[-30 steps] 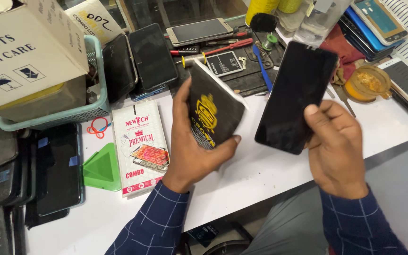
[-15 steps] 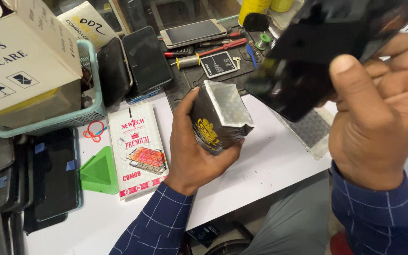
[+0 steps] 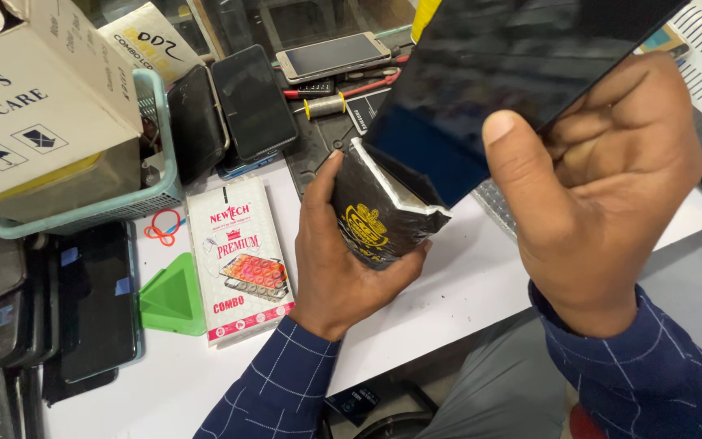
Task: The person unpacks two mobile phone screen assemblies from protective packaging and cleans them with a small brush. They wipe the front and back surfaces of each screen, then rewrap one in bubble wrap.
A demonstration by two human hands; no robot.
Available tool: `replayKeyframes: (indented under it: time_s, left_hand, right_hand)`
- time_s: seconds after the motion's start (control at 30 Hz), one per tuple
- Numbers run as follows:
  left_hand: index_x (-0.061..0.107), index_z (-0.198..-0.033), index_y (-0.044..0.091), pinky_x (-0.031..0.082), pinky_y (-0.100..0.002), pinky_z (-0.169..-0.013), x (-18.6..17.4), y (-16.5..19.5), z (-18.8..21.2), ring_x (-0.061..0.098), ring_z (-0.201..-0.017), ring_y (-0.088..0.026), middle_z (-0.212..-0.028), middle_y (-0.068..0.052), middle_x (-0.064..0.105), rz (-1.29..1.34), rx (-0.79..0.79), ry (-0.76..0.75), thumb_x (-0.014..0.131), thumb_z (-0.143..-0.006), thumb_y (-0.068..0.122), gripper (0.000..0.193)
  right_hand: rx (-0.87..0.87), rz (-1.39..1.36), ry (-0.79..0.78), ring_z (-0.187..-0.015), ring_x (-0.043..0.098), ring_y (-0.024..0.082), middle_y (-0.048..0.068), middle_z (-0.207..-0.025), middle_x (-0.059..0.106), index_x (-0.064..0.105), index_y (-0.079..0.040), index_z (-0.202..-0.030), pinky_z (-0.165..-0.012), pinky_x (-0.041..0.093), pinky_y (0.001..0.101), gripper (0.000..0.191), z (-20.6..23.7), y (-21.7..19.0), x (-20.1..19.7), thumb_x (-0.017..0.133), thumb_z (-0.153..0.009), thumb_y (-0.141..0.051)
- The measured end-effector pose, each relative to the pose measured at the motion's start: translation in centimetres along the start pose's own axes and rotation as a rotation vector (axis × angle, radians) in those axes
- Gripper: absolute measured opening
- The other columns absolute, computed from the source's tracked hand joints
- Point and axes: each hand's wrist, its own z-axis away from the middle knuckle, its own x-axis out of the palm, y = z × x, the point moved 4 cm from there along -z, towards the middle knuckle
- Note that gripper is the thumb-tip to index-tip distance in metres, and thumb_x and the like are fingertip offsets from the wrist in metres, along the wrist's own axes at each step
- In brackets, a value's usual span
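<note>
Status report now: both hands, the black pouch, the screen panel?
Left hand holds black pouch open. Right hand grips dark screen panel, lower end at pouch mouth. Nothing blocking.

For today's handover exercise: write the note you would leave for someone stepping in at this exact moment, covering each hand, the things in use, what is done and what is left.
Left hand: holds the black pouch upright over the white table, its torn top open.
Right hand: grips the dark glass panel, raised and tilted, with its lower corner at the pouch mouth.
Nearby: a white and red flat box and a green triangular tool lie left of the left hand; phones and a screwdriver lie at the back.
Done: the pouch is open.
Left: the panel is neither fully inside the pouch nor clear of it; the picture does not show which way it is going.
</note>
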Motion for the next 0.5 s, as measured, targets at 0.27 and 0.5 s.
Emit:
replayKeyframes:
  time_s: [0.27, 0.5]
  left_hand:
    - [0.025, -0.158, 0.000, 0.053, -0.040, -0.109, 0.0, 0.1, 0.1, 0.062, -0.124, -0.030, -0.138, -0.019, 0.054, -0.018, -0.001, 0.014, 0.092, -0.075, 0.026, 0.110]
    - [0.024, -0.158, 0.001, 0.054, -0.039, -0.107, 0.3, -0.1, 0.3, 0.063, -0.124, -0.029, -0.136, -0.018, 0.056, -0.003, -0.030, 0.024, 0.090, -0.074, 0.023, 0.108]
  right_hand:
    - [0.020, 0.035, -0.076, -0.066, 0.053, 0.006, 0.008, -0.087, 0.061, 0.053, 0.002, -0.099, -0.060, 0.046, 0.0186, 0.026, 0.0, -1.0, 1.4, 0.077, -0.101, -0.005]
    - [0.101, 0.002, -0.181, -0.073, 0.061, 0.006, 0.005, -0.090, 0.062, 0.057, 0.001, -0.090, -0.065, 0.050, 0.0179, 0.025, 1.1, -0.4, 3.1, 0.075, -0.102, -0.011]
